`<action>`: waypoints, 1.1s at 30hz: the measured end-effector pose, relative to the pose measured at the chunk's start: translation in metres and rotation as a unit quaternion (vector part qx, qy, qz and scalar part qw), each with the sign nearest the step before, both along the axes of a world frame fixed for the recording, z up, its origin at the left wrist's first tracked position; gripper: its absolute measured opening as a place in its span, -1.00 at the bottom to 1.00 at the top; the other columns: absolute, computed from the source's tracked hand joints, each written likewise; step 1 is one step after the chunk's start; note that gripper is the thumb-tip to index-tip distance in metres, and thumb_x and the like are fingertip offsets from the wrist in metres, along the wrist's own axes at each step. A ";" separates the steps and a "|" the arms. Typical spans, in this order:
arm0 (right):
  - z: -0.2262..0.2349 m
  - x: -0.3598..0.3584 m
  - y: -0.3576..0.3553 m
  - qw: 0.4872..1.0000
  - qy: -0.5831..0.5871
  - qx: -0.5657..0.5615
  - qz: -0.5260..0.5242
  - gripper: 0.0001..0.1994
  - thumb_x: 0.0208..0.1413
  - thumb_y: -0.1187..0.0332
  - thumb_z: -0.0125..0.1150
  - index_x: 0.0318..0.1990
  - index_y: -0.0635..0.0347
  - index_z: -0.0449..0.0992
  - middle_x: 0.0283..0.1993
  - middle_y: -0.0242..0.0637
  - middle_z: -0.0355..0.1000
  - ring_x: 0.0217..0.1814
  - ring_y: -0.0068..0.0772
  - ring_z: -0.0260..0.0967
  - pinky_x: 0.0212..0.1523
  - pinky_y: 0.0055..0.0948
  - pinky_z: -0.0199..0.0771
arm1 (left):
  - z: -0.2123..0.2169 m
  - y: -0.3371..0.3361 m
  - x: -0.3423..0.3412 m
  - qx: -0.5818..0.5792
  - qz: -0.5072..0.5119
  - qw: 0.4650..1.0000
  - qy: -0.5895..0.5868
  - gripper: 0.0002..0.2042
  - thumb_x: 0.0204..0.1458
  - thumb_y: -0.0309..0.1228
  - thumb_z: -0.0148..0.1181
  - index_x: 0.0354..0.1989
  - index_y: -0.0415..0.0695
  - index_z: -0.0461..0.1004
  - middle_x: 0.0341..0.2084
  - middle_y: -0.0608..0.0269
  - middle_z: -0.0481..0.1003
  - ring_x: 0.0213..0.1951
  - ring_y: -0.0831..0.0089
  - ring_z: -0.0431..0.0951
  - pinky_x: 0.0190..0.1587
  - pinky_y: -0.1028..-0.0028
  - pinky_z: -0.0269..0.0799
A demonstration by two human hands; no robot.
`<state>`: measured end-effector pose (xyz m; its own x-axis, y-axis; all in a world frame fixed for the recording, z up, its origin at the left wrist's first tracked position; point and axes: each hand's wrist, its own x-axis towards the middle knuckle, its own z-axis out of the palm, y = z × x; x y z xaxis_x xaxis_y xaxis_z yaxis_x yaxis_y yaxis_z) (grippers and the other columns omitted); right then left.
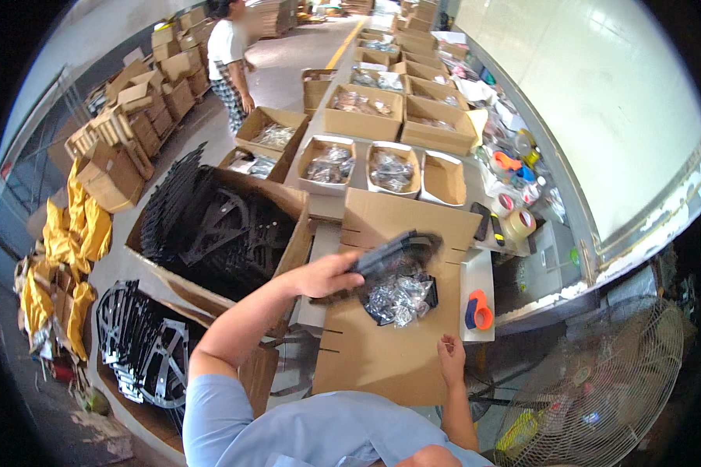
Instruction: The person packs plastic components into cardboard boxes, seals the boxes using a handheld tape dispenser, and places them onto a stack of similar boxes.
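My left hand [331,276] is closed on the end of a black frame part [397,255], whose far end is smeared by motion. The part is held over a heap of clear plastic bags [401,300] with small pieces inside. Under the bags, some more black parts show at the edges. All of this is on a flat brown cardboard sheet [389,362] with slits along its left side. Near the sheet's right edge, my right hand [450,358] hangs with loosely bent fingers, and I see nothing in it.
At left stand large cartons of black frame parts [234,226]. Ahead, white boxes [327,165] hold bagged pieces. An orange tape dispenser [481,310] lies right of the sheet. A wire-caged fan [592,389] stands at lower right. A person [227,62] is at the far left.
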<state>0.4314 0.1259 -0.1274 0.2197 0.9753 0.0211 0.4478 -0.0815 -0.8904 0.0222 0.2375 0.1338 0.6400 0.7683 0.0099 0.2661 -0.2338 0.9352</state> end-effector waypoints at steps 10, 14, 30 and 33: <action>-0.013 0.041 -0.039 0.991 0.053 -0.058 -0.106 -0.81 0.03 0.45 0.20 -0.18 0.23 0.41 -0.32 -0.43 0.36 -0.32 -0.61 0.27 -0.26 -0.57 0.33 | -0.248 0.120 0.111 -0.009 0.037 0.976 0.213 -0.55 0.05 -0.22 0.11 0.07 -0.19 0.30 -0.13 -0.09 0.47 -0.06 0.24 0.48 -0.03 0.29 0.35; -0.068 0.092 -0.046 0.989 0.107 -0.005 -0.100 -0.84 0.01 0.46 0.21 -0.24 0.24 0.43 -0.34 -0.41 0.37 -0.33 -0.58 0.29 -0.24 -0.53 0.36 | -0.242 0.114 0.131 0.193 0.076 0.884 0.419 -0.48 0.03 -0.12 0.14 0.15 -0.05 0.27 0.09 0.09 0.29 0.07 0.17 0.34 0.04 0.24 0.27; 0.103 -0.079 0.352 0.889 -0.437 0.003 0.135 -0.27 0.01 0.19 0.23 0.34 0.00 0.05 0.45 -0.30 -0.17 0.48 -0.07 -0.25 0.33 0.15 -0.09 | -0.272 -0.169 0.134 0.276 -0.284 0.857 0.332 -0.40 0.01 -0.19 0.03 0.29 0.13 0.10 0.35 0.18 -0.06 0.31 0.18 0.05 0.15 -0.20 0.05; 0.099 -0.087 0.335 0.880 -0.456 0.013 0.129 -0.24 0.03 0.10 0.19 0.37 -0.05 -0.02 0.48 -0.42 -0.22 0.51 -0.09 -0.35 0.33 0.22 -0.14 | -0.264 -0.175 0.131 0.227 -0.244 0.887 0.319 -0.56 0.06 -0.25 -0.02 0.17 0.11 0.28 0.31 0.17 0.03 0.30 0.16 0.06 0.19 -0.13 0.08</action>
